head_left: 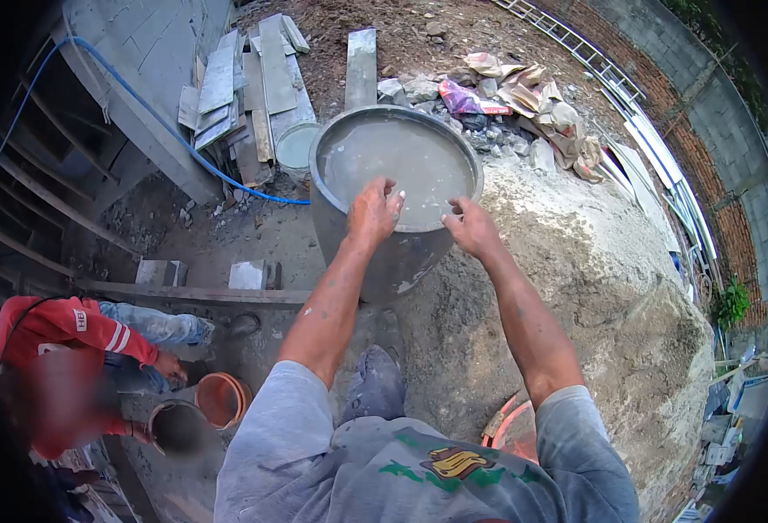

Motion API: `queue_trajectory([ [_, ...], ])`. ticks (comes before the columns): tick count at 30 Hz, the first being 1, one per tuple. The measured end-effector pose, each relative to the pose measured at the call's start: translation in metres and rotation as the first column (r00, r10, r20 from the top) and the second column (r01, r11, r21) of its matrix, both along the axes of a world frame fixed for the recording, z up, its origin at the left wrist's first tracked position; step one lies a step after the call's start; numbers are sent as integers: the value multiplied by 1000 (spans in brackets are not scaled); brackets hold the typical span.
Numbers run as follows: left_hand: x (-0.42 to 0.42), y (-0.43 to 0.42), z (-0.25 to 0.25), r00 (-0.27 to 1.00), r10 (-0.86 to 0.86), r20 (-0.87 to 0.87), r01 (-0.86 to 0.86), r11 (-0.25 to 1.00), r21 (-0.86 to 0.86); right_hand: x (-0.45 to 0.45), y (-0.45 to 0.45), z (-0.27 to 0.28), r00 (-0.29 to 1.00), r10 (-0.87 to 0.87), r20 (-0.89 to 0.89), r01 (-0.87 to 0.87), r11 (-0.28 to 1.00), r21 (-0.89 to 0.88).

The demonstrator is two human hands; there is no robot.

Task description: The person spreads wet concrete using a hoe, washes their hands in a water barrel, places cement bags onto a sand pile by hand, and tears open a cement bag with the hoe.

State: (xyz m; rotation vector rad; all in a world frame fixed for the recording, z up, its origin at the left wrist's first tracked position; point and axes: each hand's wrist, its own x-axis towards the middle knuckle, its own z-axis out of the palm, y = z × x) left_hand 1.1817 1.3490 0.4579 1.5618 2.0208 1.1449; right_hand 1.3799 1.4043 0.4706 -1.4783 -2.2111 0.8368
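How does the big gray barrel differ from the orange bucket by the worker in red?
Color: the barrel is gray, while the bucket is orange. Size: the barrel looks far larger than the bucket. Contents: murky gray liquid nearly fills the barrel, while the bucket shows bare orange inner wall. Both are round and open-topped.

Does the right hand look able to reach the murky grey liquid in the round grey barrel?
Probably yes: the right hand is at the rim of the barrel, and nothing visible covers the liquid.
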Motion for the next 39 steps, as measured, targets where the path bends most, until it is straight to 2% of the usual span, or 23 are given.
queue_trajectory([
  [4, -16, 115, -55, 988, -27, -155, -34, 925, -379, -50, 112, -58, 964, 40, 263, -41, 999, -3],
  [5, -21, 132, -70, 979, -60, -194, -35, 891, -452, -60, 131, -64, 962, 22, 270, 2, 996, -90],
  [6, -29, 147, -83, 967, -103, -234, -37, 850, -525, -67, 148, -76, 960, -9, 279, 30, 997, -71],
  [8, -37, 173, -96, 966, -119, -229, -73, 726, -684, -79, 173, -106, 951, -52, 306, 68, 997, -40],
  [11, -50, 195, -118, 990, -51, -132, -81, 554, -829, -91, 198, -143, 890, -94, 447, 233, 935, -268],
  [12, -50, 199, -126, 996, -18, -87, -66, 507, -859, -93, 196, -150, 903, -92, 419, 242, 916, -320],
  [14, -48, 207, -169, 995, 17, -103, -95, 558, -824, -91, 189, -181, 864, 134, 485, 55, 933, -356],
  [16, -50, 215, -188, 998, 45, 34, 9, 477, -879, -98, 174, -215, 811, 288, 510, -77, 915, -395],
  [19, -50, 221, -197, 992, -125, 17, 81, 533, -842, -105, 172, -237, 809, 323, 492, -80, 888, -452],
  [22, -52, 222, -197, 949, -312, -42, 154, 578, -801, -96, 204, -244, 864, 253, 436, 18, 849, -528],
  [23, -59, 223, -204, 994, -75, 81, 110, 640, -760, -91, 211, -245, 873, 251, 418, 25, 833, -552],
  [25, -75, 224, -238, 860, 363, 358, -16, 722, -692, -84, 200, -249, 865, 289, 409, -4, 820, -572],
  [26, -77, 222, -257, 689, 529, 494, -82, 735, -673, -82, 186, -250, 848, 326, 419, -33, 820, -571],
  [28, -64, 216, -276, 184, 697, 693, -207, 717, -666, -80, 170, -251, 821, 361, 443, -62, 827, -559],
  [29, -51, 201, -260, 566, 642, 517, -258, 734, -628, -79, 170, -253, 824, 352, 443, -48, 824, -565],
  [30, -45, 187, -225, 846, 484, 224, -294, 773, -562, -82, 175, -256, 835, 335, 437, -31, 820, -571],
  [31, -46, 184, -204, 952, 269, -144, -305, 822, -481, -88, 181, -257, 844, 321, 429, -23, 821, -570],
  [32, -50, 185, -199, 980, 151, -127, -197, 731, -653, -92, 184, -258, 844, 323, 427, -31, 825, -564],
  [34, -51, 185, -192, 998, -68, -15, 15, 421, -907, -98, 174, -252, 721, 465, 513, -210, 853, -478],
  [35, -46, 182, -204, 999, -31, 36, 46, 481, -876, -100, 163, -227, 568, 557, 606, -377, 831, -410],
  [37, -37, 183, -233, 989, 35, 145, 94, 609, -787, -106, 154, -200, 765, 372, 526, -198, 913, -357],
  [38, -33, 183, -200, 986, 120, 117, 19, 614, -789, -111, 154, -187, 846, 260, 466, -107, 938, -329],
  [39, -24, 174, -145, 973, 209, 95, -56, 616, -785, -111, 155, -173, 819, 272, 505, -96, 933, -347],
])
